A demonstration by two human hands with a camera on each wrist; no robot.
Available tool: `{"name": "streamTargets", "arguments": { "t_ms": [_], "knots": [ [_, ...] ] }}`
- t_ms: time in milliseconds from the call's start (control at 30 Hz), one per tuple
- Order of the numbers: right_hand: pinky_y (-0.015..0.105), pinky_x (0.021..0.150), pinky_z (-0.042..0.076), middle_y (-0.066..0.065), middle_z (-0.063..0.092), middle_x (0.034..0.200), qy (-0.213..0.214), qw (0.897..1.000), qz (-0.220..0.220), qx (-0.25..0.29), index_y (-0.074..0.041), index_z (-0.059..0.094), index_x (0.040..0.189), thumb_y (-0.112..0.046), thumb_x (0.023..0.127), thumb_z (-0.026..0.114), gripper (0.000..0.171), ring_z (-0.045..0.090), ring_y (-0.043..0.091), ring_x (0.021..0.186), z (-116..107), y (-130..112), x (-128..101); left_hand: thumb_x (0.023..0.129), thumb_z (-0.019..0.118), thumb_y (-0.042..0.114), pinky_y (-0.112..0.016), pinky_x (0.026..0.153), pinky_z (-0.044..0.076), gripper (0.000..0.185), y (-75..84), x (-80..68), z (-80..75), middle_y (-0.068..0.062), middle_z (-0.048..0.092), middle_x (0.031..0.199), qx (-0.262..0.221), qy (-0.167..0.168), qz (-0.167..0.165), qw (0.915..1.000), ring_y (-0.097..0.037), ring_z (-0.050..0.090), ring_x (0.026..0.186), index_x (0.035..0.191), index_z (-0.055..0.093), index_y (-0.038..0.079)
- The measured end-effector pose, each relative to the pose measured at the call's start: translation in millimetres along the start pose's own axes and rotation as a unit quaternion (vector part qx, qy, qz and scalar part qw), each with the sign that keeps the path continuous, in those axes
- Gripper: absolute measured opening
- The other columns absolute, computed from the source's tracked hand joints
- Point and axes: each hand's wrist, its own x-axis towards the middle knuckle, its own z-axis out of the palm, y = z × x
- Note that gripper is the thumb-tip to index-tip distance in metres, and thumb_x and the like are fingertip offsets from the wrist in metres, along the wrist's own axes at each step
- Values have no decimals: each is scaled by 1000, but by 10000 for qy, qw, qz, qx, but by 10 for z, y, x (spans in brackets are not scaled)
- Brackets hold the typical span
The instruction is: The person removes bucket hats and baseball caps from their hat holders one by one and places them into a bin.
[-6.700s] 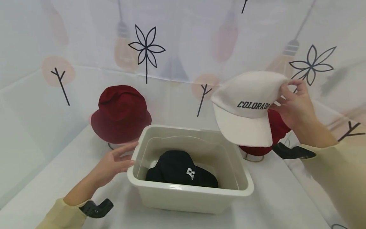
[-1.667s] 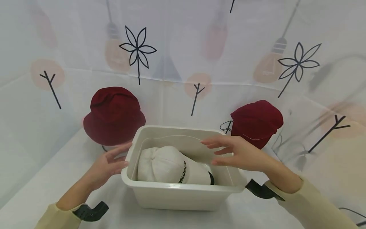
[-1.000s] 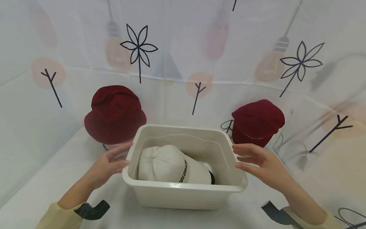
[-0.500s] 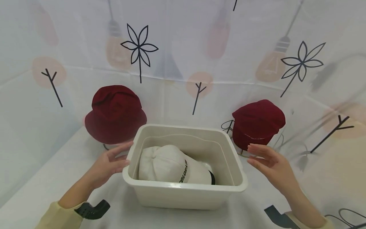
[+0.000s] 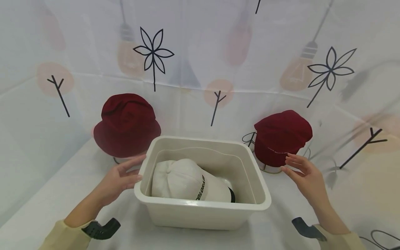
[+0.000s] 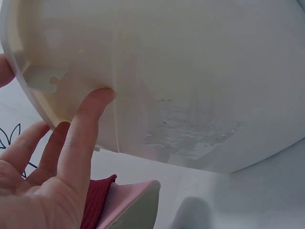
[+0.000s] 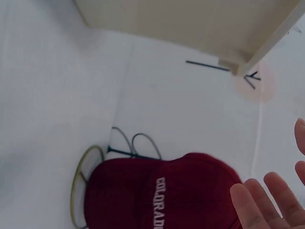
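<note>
While the left hand (image 5: 114, 182) touches the tub's (image 5: 203, 216) left side with loosely spread fingers, gripping nothing, the right hand (image 5: 309, 178), also holding nothing, has its relaxed fingers at the near right edge of the red cap (image 5: 281, 133), contact unclear. That cap sits right of and behind the tub, brim nearward.

Tub (image 5: 200, 217): off-white, rectangular, upright on the surface (image 5: 275, 232), its rim touched by my left grip (image 5: 112, 182).
White cap (image 5: 179, 178): lies inside the tub, crown toward my left grip, brim toward my right grip (image 5: 307, 178), dark lettering partly hidden.
Red cap (image 5: 281, 137): white COLORADO lettering, set on a wire stand (image 7: 74, 191) just beyond my right grip; whether they touch, I can't tell.
</note>
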Motion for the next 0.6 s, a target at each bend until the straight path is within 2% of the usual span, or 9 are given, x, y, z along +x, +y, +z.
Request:
{"name": "streamTargets", "arguments": {
  "t_ms": [200,433,600],
  "knots": [
    [4,71,41,-16,55,110,37,9984,438,-361,1,51,126,-19,84,70,51,50,-13,93,-38,167,87,88,60,7,-38,85,49,60,1,-1,-5,-17,24,149,-44,-62,-5,10000,-11,54,113,143,35,5],
    [4,70,40,-13,53,112,223,9967,706,-325,-4,50,130,-21,84,71,54,51,-8,93,-97,321,235,89,60,6,-37,83,50,59,-2,10,-12,-18,24,148,-47,-98,44,9999,-11,55,112,142,35,3],
    [6,66,39,2,52,115,291,9934,963,-542,-5,47,133,-27,84,70,59,47,-7,91,-133,388,368,88,60,8,-39,83,50,59,2,10,-5,-18,24,148,-17,-71,24,10000,-15,54,114,142,35,3]
  ]
}}
